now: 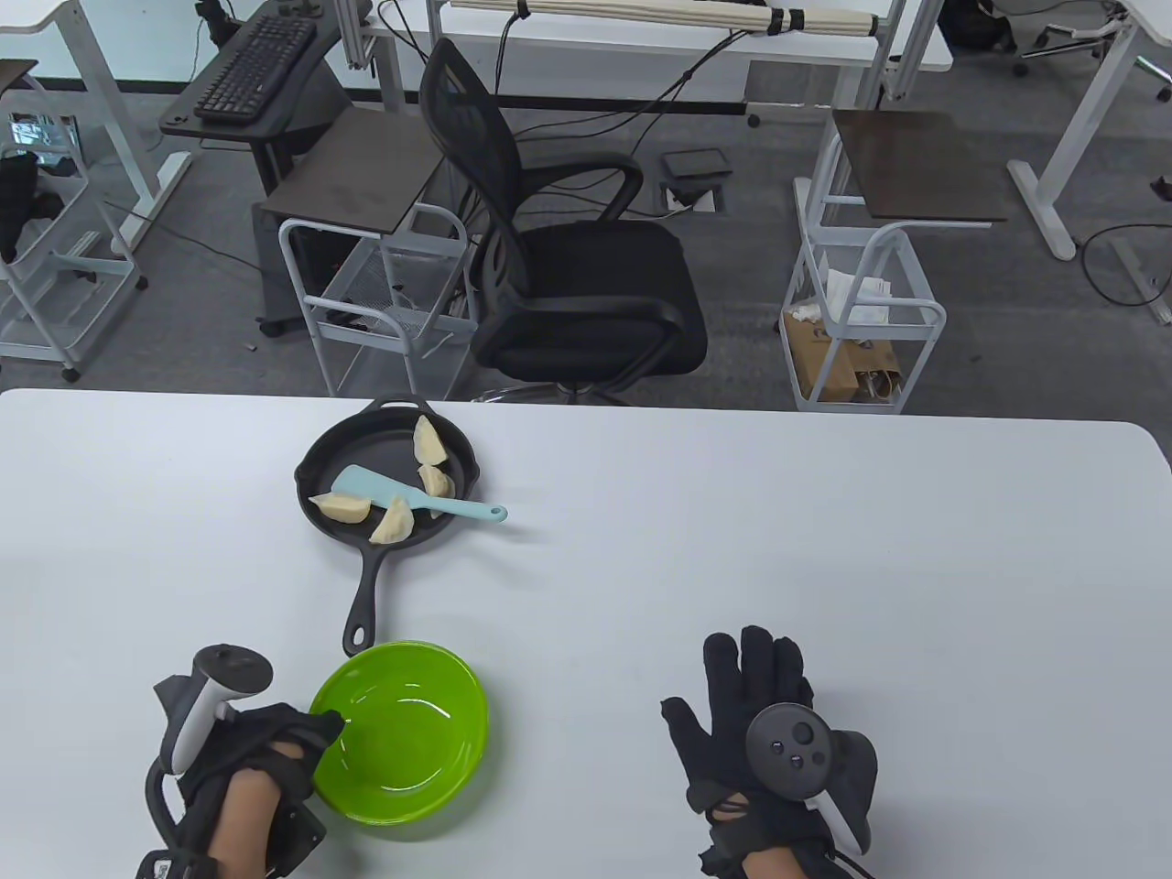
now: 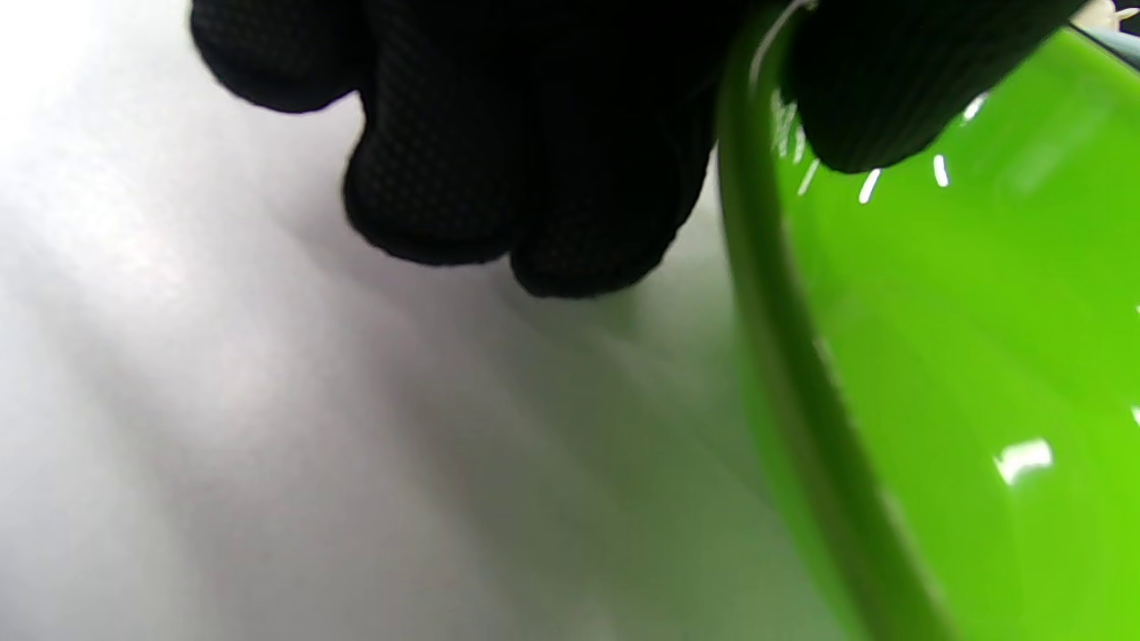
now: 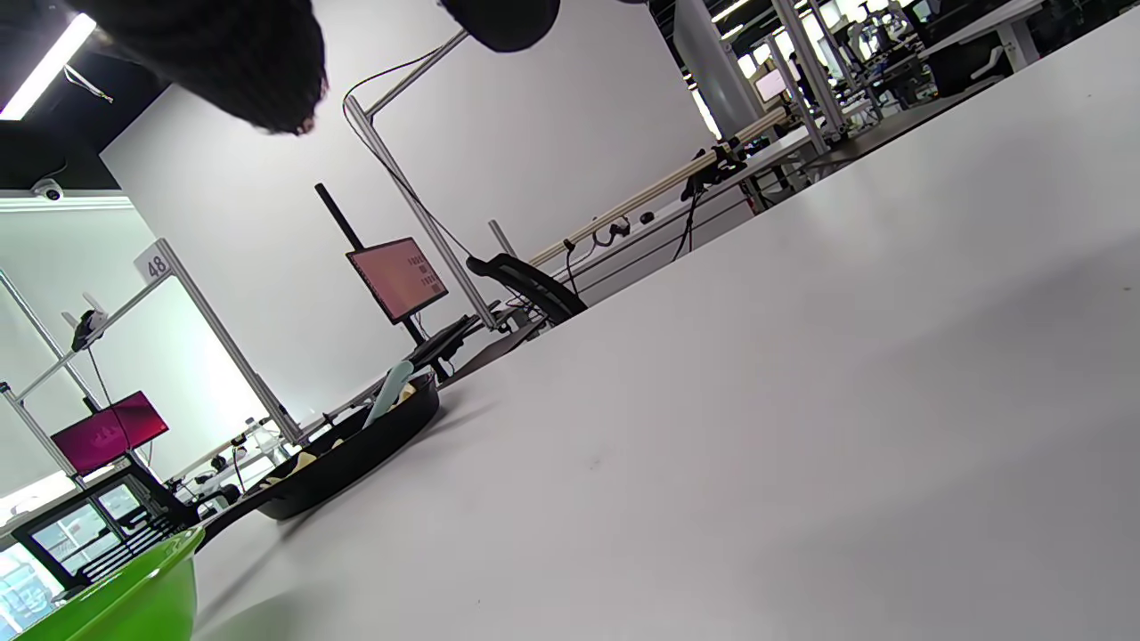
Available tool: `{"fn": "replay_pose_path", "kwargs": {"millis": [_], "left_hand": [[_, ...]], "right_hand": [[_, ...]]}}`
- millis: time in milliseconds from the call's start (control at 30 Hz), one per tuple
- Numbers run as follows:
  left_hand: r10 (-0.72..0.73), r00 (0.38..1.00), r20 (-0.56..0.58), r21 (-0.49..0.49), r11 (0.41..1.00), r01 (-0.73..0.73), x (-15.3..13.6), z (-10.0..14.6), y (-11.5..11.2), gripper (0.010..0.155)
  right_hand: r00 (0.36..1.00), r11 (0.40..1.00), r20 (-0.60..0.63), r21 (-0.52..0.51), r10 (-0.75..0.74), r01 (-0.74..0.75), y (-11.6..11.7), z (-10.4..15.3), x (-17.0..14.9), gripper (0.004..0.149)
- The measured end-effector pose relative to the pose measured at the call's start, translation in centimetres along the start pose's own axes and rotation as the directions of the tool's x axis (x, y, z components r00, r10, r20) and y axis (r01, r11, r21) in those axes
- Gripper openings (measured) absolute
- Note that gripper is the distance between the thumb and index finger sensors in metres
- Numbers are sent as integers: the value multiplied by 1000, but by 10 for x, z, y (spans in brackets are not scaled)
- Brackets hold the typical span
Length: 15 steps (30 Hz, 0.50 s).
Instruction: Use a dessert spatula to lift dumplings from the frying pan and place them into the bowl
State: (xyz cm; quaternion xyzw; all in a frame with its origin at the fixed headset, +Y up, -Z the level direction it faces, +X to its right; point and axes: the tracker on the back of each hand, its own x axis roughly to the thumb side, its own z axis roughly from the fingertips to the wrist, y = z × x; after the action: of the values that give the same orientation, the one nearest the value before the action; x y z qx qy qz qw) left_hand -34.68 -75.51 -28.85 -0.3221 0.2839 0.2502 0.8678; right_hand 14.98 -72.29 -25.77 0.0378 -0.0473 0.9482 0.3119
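A black frying pan sits mid-table with several pale dumplings in it. A light blue dessert spatula lies across the pan, its handle poking over the right rim. In the right wrist view the pan and spatula appear at the left. A green bowl stands near the front edge, below the pan's handle. My left hand pinches the bowl's left rim, thumb inside and fingers outside. My right hand lies flat on the table with fingers spread, holding nothing.
The white table stretches wide to the right of the pan. Behind its far edge stand a black office chair and white wire carts.
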Motion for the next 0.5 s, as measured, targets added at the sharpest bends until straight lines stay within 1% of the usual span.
{"fn": "replay_pose_path", "kwargs": {"millis": [233, 500], "left_hand": [[41, 999, 19, -21, 999, -40, 1, 0, -1, 52], [72, 996, 45, -40, 997, -71, 2, -1, -2, 50]], "right_hand": [[1000, 1000, 1, 13, -8, 8, 1, 0, 1, 76], [1000, 1000, -1, 16, -21, 21, 2, 0, 1, 76]]}}
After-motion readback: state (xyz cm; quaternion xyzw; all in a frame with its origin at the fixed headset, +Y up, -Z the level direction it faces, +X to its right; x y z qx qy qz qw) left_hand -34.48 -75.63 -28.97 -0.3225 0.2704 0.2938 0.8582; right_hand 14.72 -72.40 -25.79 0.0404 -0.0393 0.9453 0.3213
